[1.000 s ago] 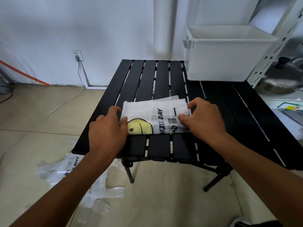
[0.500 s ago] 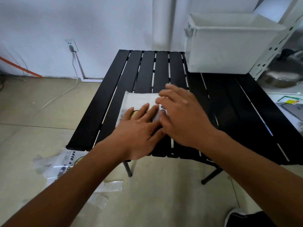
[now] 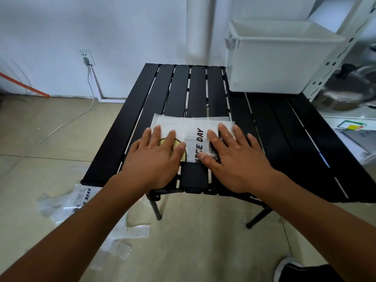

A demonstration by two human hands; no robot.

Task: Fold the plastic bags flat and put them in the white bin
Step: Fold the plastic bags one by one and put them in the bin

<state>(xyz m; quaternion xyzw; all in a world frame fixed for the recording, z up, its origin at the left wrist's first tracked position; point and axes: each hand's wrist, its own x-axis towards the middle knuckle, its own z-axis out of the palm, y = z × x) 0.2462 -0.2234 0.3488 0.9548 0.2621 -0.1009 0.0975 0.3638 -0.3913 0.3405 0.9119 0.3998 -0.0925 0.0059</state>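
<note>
A folded translucent white plastic bag (image 3: 191, 130) with a yellow smiley and black "NICE DAY" lettering lies flat near the front of the black slatted table (image 3: 142, 110). My left hand (image 3: 154, 155) presses flat on the bag's left half, fingers straight and spread, covering most of the smiley. My right hand (image 3: 234, 155) presses flat on its right half over the barcode, thumb at the near edge. The white bin (image 3: 274, 66) stands at the table's back right; nothing shows above its rim.
More plastic bags (image 3: 81, 204) lie crumpled on the tiled floor to the left of the table legs. A white perforated shelf post (image 3: 333, 58) with a metal pot (image 3: 350, 92) stands to the right. A cable runs down from a wall socket (image 3: 86, 58).
Both hands have slid apart from the middle of the bag to its left and right halves, pressing it flat. The lettering and barcode show again between them.
</note>
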